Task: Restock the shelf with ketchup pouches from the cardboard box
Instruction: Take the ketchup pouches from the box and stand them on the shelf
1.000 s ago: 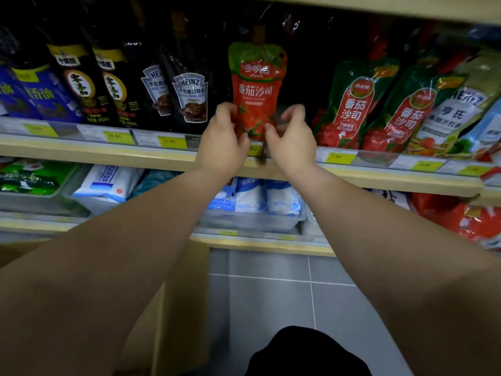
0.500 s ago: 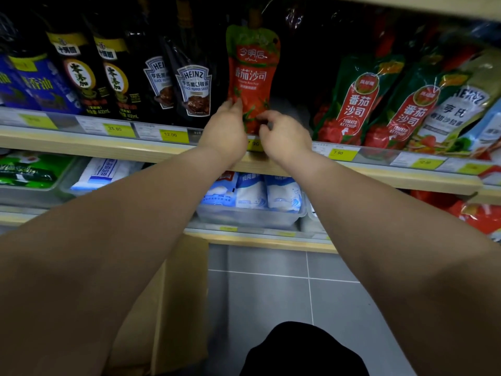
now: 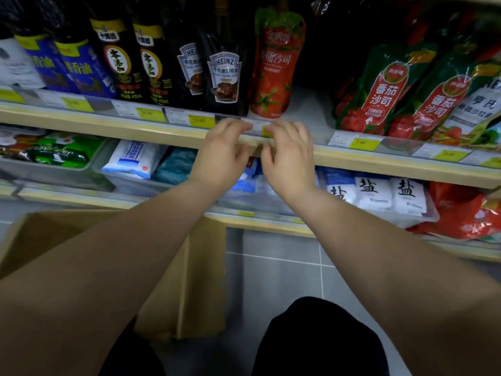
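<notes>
Both hands are seen empty at the front edge of the shelf. The left hand is loosely open with its fingers curled, the fingertips lying against the price-label strip. The right hand is likewise half open, its fingers bent over the same strip; whether the shelf edge is actually touched cannot be told because of blur. Nothing is pinched by either hand.

The red ketchup pouch is stood upright on the shelf at 12 o'clock from the hands, just beyond the fingertips and apart from them. At its 9 o'clock, touching or nearly so, a black Heinz pepper sauce pouch is stood. At its 3 o'clock, past a bare gap of shelf, green-and-red tomato ketchup pouches are leaned. Salt bags are stacked on the lower shelf at 4 o'clock. The cardboard box is seen open on the floor at 7 o'clock, beneath the left forearm.
</notes>
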`<state>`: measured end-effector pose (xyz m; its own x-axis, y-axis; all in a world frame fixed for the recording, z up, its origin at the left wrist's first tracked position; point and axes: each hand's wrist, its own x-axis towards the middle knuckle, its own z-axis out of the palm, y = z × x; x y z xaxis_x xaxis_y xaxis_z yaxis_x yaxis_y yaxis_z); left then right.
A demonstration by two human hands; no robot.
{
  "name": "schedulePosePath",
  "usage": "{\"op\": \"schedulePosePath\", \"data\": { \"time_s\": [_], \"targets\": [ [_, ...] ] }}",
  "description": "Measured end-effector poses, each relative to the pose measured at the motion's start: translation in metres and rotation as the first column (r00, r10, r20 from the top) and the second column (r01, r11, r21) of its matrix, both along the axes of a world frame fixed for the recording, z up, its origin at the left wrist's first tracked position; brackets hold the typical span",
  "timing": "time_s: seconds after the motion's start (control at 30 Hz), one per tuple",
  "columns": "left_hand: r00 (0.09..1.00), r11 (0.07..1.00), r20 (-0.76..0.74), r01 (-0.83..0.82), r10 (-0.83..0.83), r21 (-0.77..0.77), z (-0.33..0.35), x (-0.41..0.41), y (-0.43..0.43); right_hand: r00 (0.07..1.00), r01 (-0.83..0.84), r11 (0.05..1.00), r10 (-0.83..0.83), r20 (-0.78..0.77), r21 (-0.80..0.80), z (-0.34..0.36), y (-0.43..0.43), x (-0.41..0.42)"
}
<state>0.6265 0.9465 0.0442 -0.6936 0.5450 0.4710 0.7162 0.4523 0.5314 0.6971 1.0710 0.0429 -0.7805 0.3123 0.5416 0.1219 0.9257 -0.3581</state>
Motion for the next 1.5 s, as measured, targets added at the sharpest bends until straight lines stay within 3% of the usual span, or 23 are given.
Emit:
{"op": "schedulePosePath", "data": {
  "time_s": [0.17,0.4,0.53,0.7,0.83,1.0,1.17,1.3,1.4,1.5],
  "targets": [
    [0.992,0.991,0.113,-0.048,0.063,-0.128,-0.038,0.012,-0.074,0.968,-0.182,0.979,0.194,0.161,-0.088,-0.034,-0.069,0.013],
    [0.922,0.919,0.315,-0.092,0.224,-0.383,-0.099,0.017,-0.202,0.876,-0.219,0.945,0.300,0.378,-0.242,-0.092,-0.178,0.014],
    [0.806,0.865,0.456,-0.132,0.378,-0.485,-0.142,0.015,-0.274,0.779,-0.209,0.917,0.366,0.510,-0.338,-0.134,-0.240,0.005],
    [0.625,0.787,0.567,-0.130,0.537,-0.603,-0.197,0.018,-0.333,0.646,0.002,0.863,0.385,0.659,-0.506,-0.193,-0.301,0.000],
    [0.446,0.808,0.692,-0.142,0.568,-0.572,-0.231,0.017,-0.349,0.580,0.189,0.798,0.379,0.721,-0.572,-0.237,-0.322,-0.017],
    [0.118,0.864,0.873,-0.257,0.473,-0.434,-0.264,0.013,-0.348,0.588,0.312,0.695,0.395,0.706,-0.648,-0.277,-0.329,-0.032],
    [-0.019,0.865,0.939,-0.384,0.342,-0.323,-0.283,0.006,-0.342,0.586,0.408,0.583,0.423,0.691,-0.703,-0.297,-0.335,-0.042],
    [-0.158,0.798,0.946,-0.509,0.283,-0.324,-0.288,0.002,-0.338,0.599,0.483,0.540,0.370,0.710,-0.689,-0.302,-0.334,-0.042],
    [-0.172,0.778,0.941,-0.529,0.292,-0.338,-0.296,0.000,-0.335,0.579,0.544,0.470,0.388,0.717,-0.695,-0.306,-0.335,-0.038],
    [-0.194,0.788,0.950,-0.532,0.244,-0.311,-0.298,0.000,-0.330,0.586,0.619,0.307,0.432,0.685,-0.723,-0.306,-0.331,-0.032]
  ]
}}
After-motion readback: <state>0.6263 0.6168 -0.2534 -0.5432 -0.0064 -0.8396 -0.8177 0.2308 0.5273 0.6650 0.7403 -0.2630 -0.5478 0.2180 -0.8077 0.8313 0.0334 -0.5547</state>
